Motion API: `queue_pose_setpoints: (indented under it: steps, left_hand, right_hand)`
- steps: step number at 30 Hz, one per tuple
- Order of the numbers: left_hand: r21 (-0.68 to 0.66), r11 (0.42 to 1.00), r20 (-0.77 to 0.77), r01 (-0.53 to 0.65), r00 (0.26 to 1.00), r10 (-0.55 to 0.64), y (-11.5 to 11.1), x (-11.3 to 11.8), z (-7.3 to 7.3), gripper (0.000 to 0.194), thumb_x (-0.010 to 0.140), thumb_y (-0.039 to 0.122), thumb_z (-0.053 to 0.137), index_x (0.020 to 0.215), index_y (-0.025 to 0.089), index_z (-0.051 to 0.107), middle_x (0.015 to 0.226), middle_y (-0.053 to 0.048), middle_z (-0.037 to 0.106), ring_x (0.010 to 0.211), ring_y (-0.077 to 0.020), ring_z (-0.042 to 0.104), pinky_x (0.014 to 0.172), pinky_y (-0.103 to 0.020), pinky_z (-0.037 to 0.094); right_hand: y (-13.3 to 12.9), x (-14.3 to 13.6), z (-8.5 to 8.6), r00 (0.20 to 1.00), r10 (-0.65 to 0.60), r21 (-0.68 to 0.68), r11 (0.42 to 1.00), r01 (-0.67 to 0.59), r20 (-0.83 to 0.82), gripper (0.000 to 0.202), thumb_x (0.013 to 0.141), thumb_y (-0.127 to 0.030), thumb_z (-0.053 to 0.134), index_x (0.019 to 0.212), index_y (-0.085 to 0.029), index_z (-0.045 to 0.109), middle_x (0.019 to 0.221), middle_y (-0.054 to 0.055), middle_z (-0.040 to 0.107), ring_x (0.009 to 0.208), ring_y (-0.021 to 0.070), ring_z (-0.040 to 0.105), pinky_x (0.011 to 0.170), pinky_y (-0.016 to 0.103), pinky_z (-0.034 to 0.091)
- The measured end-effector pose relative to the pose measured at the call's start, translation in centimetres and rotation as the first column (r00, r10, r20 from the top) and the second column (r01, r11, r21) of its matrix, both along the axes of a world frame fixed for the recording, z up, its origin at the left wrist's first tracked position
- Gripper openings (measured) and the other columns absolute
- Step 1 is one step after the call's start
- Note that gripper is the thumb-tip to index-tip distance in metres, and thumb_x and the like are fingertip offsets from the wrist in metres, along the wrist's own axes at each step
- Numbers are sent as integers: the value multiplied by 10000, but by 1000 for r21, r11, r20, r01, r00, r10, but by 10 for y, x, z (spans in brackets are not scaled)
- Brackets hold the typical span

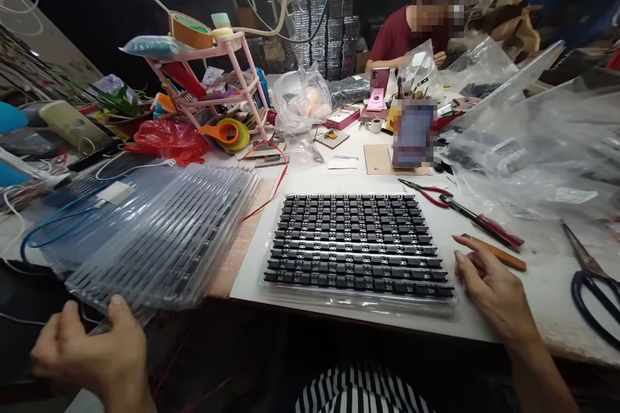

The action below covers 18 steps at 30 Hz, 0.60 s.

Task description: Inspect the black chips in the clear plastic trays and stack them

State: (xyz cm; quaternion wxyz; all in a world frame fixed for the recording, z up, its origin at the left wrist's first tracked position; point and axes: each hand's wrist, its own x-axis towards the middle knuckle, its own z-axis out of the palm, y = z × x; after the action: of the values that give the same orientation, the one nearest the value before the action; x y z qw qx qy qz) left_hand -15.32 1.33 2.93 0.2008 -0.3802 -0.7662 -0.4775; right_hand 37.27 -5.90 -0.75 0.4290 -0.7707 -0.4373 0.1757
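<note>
A clear plastic tray [358, 302] filled with rows of black electronic parts [356, 242] lies on the white table in front of me. To its right, my right hand [496, 290] rests near the tray's corner with fingers apart, holding nothing. At the left is a stack of clear plastic trays [194, 232]. My left hand [92, 348] is at the stack's front left corner, thumb and fingers apart; whether it touches the lowest edge I cannot tell.
Pliers [426, 192], a red-handled tool [484, 222], an orange-brown handle [498, 255] and scissors [593, 290] lie at the right. Plastic bags [518, 155] pile behind them. A pink rack [217, 77] stands back left. A person [397, 35] sits across.
</note>
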Motion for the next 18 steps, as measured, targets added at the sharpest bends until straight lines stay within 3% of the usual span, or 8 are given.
queue_pose_setpoints:
  steps: [2,4,5,6,8,11,15,18]
  left_hand:
    - [-39,998,369,49,929,-31,2,-15,-3,346,565,405,805,803,232,624,979,-45,699,1004,-368,620,864,-647,474]
    - [30,989,663,148,737,-130,3,-18,-7,389,550,474,811,699,221,556,712,23,663,726,-262,647,647,-546,570]
    - [84,982,721,171,670,-178,3,-17,-8,413,546,494,813,686,214,544,640,41,632,632,-218,618,556,-476,576]
    - [131,978,733,161,648,-205,3,-15,-9,431,530,496,823,684,207,543,594,52,606,572,-187,585,492,-414,562]
    - [194,974,699,113,681,-219,3,-10,-9,434,511,455,844,711,194,560,565,65,578,521,-146,543,438,-325,526]
    - [279,957,630,81,737,-246,2,-4,-5,414,588,368,819,878,191,583,609,86,571,520,-95,528,472,-242,513]
    - [365,915,596,171,713,-371,-5,9,9,558,801,278,643,1297,221,393,647,97,611,508,-97,578,560,-285,561]
    - [517,818,555,253,629,-545,-11,27,25,613,846,185,569,1385,186,277,616,104,612,483,-109,593,603,-345,586]
  right_hand:
    - [-1,-2,0,999,-44,6,999,44,-9,535,797,-546,519,1209,-215,603,687,-11,590,521,131,526,545,277,444]
    - [-2,-1,1,996,-85,-4,996,85,-38,526,773,-551,531,1171,-222,625,768,14,642,564,151,580,597,307,475]
    - [-2,1,3,994,-105,-21,994,104,-43,526,759,-555,541,1159,-227,634,788,23,659,580,166,601,625,329,484]
    - [-1,3,5,992,-122,-45,992,120,-33,530,744,-558,552,1153,-232,640,771,26,668,588,184,613,650,353,486]
    - [0,9,9,990,-137,-93,986,138,18,549,721,-565,566,1158,-242,645,652,13,645,572,213,615,673,392,475]
    - [2,15,12,988,-144,-121,981,149,52,575,706,-579,563,1180,-261,636,577,-5,605,536,222,597,671,417,462]
    - [0,10,16,986,-170,-88,982,169,3,547,721,-597,535,1145,-272,654,706,18,635,558,209,591,629,403,463]
    - [-2,-2,25,965,-223,-45,975,219,-135,448,677,-489,636,1055,-257,702,688,32,628,537,182,544,511,338,418]
